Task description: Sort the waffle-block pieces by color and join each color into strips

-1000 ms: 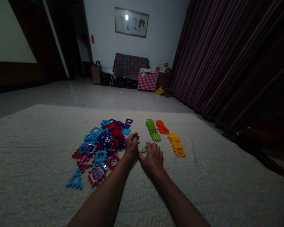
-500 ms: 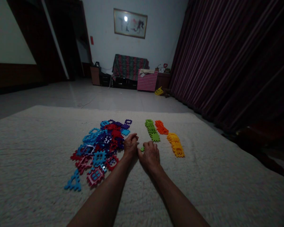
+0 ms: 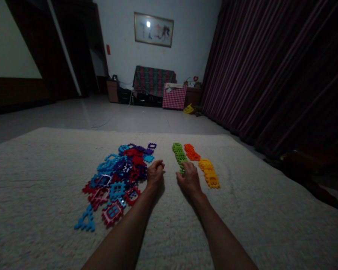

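A loose heap of blue, red and purple plastic puzzle tiles (image 3: 119, 174) lies on the cream rug (image 3: 45, 176). To its right run a green row of tiles (image 3: 178, 153), an orange row (image 3: 192, 151) and a yellow row (image 3: 209, 172). My left hand (image 3: 154, 174) rests at the heap's right edge, fingers curled shut, with nothing visible inside. My right hand (image 3: 189, 178) lies on the near end of the green row, fingers bent over a green tile whose edge shows at the fingertips.
Grey floor stretches beyond the rug to a covered cabinet (image 3: 154, 80) and a red checked box (image 3: 174, 96) against the far wall. Dark striped curtains (image 3: 270, 75) hang along the right. A dark low object (image 3: 312, 161) sits at the right edge.
My right hand carried the green tile rightward and forward from the middle to the near end of the green row. My left hand stayed put.
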`<action>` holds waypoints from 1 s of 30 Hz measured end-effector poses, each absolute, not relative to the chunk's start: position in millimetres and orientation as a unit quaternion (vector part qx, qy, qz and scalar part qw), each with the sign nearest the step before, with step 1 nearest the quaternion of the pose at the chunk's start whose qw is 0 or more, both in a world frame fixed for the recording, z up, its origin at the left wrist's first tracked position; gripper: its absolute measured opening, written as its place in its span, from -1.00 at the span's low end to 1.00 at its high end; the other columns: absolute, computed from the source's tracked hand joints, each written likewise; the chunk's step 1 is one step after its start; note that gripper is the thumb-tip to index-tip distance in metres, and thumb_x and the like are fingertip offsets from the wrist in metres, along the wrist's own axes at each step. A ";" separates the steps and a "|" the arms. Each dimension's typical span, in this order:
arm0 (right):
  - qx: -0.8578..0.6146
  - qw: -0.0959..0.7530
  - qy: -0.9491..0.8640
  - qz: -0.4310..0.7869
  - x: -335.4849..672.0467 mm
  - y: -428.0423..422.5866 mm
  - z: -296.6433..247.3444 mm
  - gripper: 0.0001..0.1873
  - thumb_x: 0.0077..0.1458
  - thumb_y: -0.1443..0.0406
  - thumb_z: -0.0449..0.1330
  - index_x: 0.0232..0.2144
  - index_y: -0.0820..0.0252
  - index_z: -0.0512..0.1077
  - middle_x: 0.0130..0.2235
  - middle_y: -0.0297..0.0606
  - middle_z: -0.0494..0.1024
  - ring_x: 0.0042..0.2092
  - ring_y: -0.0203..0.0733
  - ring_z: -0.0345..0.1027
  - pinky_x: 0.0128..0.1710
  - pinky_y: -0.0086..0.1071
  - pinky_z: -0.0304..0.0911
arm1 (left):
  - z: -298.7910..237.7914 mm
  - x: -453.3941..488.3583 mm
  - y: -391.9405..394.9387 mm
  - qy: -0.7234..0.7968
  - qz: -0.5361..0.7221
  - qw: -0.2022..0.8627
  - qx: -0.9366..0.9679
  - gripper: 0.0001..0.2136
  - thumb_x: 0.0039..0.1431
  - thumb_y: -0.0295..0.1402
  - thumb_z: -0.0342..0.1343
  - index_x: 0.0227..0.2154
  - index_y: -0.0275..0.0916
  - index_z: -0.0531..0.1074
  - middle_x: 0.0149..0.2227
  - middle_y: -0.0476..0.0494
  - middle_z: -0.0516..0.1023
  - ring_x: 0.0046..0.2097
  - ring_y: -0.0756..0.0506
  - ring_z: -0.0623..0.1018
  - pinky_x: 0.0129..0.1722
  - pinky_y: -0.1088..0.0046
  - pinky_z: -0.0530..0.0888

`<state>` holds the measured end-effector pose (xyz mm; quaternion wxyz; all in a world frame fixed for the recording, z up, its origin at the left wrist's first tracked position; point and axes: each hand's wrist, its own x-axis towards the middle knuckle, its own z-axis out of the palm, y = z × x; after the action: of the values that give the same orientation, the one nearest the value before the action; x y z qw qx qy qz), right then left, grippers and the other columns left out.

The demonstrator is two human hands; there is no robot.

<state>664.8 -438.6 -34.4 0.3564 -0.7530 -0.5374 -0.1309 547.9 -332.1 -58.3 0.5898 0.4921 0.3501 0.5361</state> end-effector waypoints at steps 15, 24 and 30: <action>-0.730 0.403 -0.520 -0.185 673.8 -437.9 -42.3 -0.59 0.08 0.30 0.13 0.00 0.26 0.37 0.06 -0.01 0.42 0.13 0.01 0.24 0.16 -0.07 0.18 | -58.7 548.9 -335.1 0.351 0.532 0.597 0.487 -0.70 -0.07 -0.38 0.14 -0.22 -0.31 0.56 -0.37 -0.15 0.60 -0.34 -0.05 0.57 -0.40 0.47 0.52; -0.671 0.343 -0.653 -0.077 634.8 -444.5 -42.4 -0.80 0.09 0.44 0.00 -0.34 0.18 0.41 -0.30 -0.20 0.48 -0.20 -0.13 0.33 -0.11 -0.29 0.24 | -57.8 547.9 -334.9 0.357 0.531 0.573 0.513 -0.74 -0.08 -0.41 0.09 -0.30 -0.28 0.58 -0.39 -0.12 0.58 -0.39 -0.02 0.55 -0.42 0.49 0.50; -0.675 0.341 -0.649 -0.087 638.1 -443.0 -43.3 -0.81 0.09 0.45 0.00 -0.35 0.17 0.38 -0.30 -0.20 0.47 -0.20 -0.13 0.31 -0.11 -0.29 0.21 | -59.9 548.7 -335.1 0.367 0.511 0.553 0.546 -0.71 -0.08 -0.47 0.05 -0.28 -0.29 0.59 -0.40 -0.15 0.60 -0.35 -0.05 0.56 -0.34 0.43 0.54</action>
<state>638.1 -443.0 -43.3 0.3414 -0.6746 -0.6488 -0.0866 548.7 -335.1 -59.9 0.5534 0.5458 0.3671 0.5110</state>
